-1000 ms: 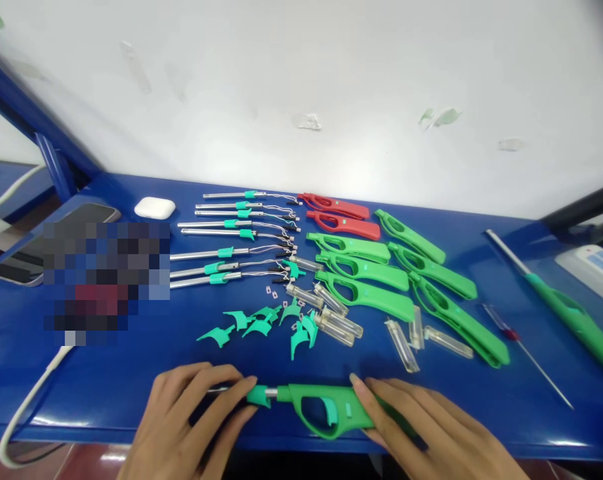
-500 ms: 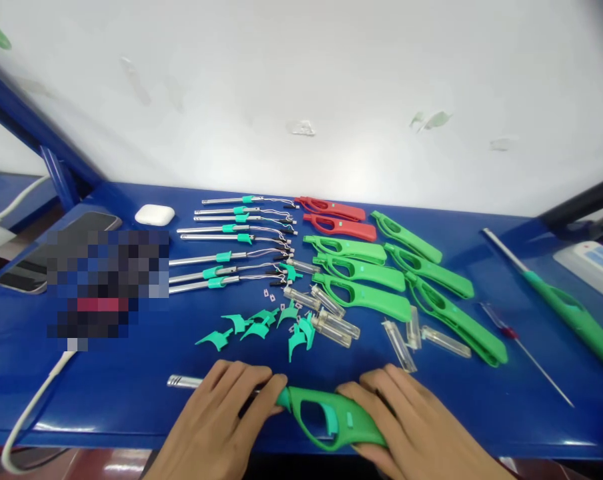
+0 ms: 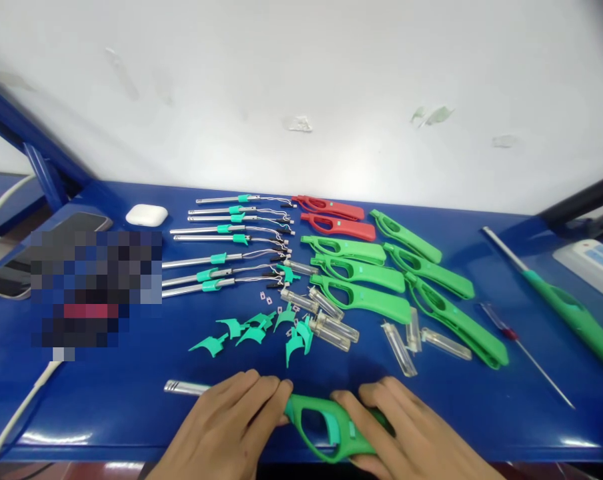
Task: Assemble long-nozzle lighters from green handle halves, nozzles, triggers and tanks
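Observation:
A green long-nose lighter lies level near the front of the blue table, its metal tube pointing left. My left hand wraps round the lighter where tube and body meet, hiding that joint. On the handle, my right hand is closed with fingers over the top and thumb below. A teal trigger shows inside the finger loop. Just beyond my hands lie several loose teal triggers and clear fuel tanks.
Metal tubes with wires lie in rows at the back left. Red shells and green shells lie centre and right. A screwdriver, another green lighter, a white case and a phone flank them.
My right hand has slid a little left along the handle towards the finger loop. The lighter and both hands sit slightly lower in view.

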`<state>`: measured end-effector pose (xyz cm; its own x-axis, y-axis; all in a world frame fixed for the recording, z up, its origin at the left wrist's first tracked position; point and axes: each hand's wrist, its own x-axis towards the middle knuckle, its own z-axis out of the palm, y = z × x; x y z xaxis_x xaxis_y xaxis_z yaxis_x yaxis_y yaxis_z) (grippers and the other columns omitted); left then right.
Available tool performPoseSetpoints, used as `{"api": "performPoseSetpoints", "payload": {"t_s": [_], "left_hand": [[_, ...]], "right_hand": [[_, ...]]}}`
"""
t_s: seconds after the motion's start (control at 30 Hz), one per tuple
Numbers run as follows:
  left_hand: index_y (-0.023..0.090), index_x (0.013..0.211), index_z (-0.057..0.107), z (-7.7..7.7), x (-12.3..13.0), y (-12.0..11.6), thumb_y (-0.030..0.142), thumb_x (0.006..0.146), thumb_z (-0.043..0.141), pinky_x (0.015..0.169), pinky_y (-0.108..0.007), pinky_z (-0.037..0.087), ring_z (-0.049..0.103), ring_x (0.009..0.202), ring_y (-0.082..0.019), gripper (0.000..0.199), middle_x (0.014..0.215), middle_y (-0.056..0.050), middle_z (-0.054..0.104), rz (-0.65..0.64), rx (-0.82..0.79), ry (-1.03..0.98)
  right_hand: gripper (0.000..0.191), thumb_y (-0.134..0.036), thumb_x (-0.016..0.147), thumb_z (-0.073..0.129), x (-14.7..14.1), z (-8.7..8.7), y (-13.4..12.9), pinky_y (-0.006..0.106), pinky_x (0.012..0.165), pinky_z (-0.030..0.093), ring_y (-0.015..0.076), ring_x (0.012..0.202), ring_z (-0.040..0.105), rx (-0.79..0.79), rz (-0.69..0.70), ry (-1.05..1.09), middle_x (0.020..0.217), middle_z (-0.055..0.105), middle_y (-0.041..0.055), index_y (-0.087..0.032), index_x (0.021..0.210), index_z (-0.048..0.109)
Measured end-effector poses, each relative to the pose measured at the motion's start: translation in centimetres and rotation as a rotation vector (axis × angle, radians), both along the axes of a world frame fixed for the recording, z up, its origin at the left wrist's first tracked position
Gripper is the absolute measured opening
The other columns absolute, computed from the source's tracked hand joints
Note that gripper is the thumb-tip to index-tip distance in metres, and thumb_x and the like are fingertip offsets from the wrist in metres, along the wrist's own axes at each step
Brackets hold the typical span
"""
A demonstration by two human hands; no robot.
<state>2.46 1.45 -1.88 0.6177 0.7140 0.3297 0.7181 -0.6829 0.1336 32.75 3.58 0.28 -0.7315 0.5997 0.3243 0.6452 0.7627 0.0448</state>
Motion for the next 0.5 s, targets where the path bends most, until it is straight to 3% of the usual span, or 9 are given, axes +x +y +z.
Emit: {"api": "performPoseSetpoints", "payload": {"t_s": [0.2, 0.37, 0.5], "left_hand": [[0.026, 0.151, 0.058, 0.5, 0.6, 0.4, 0.012, 0.108, 0.038, 0.094, -0.036, 0.062, 0.076, 0.103, -0.019, 0.049, 0.121, -0.002, 0.078, 0.019, 0.047, 0.053], [0.029, 0.151, 0.059, 0.6, 0.2, 0.0, 0.014, 0.11, 0.037, 0.088, -0.03, 0.061, 0.074, 0.106, -0.018, 0.048, 0.122, -0.005, 0.074, 0.054, 0.094, 0.024], [0.025, 0.139, 0.068, -0.1, -0.1, -0.1, 0.009, 0.106, 0.05, 0.089, -0.03, 0.058, 0.07, 0.102, -0.019, 0.04, 0.114, -0.006, 0.072, 0.127, 0.059, -0.097]], "right_hand": [[0.047, -0.047, 0.115, 0.031, -0.1, 0.7, 0.6, 0.024, 0.087, 0.061, 0.0128, 0.098, 0.077, -0.028, -0.022, 0.115, 0.108, 0.08, -0.0035, -0.026, 0.124, 0.072], [0.045, -0.057, 0.111, 0.04, -0.4, 1.6, 0.9, 0.018, 0.091, 0.062, 0.01, 0.096, 0.078, -0.156, -0.099, 0.318, 0.104, 0.081, -0.0062, -0.03, 0.117, 0.076], [0.035, -0.046, 0.112, 0.047, -0.7, 1.8, 0.7, 0.018, 0.097, 0.06, 0.0091, 0.095, 0.079, -0.201, -0.073, 0.39, 0.105, 0.082, -0.0047, -0.026, 0.117, 0.076]]}}
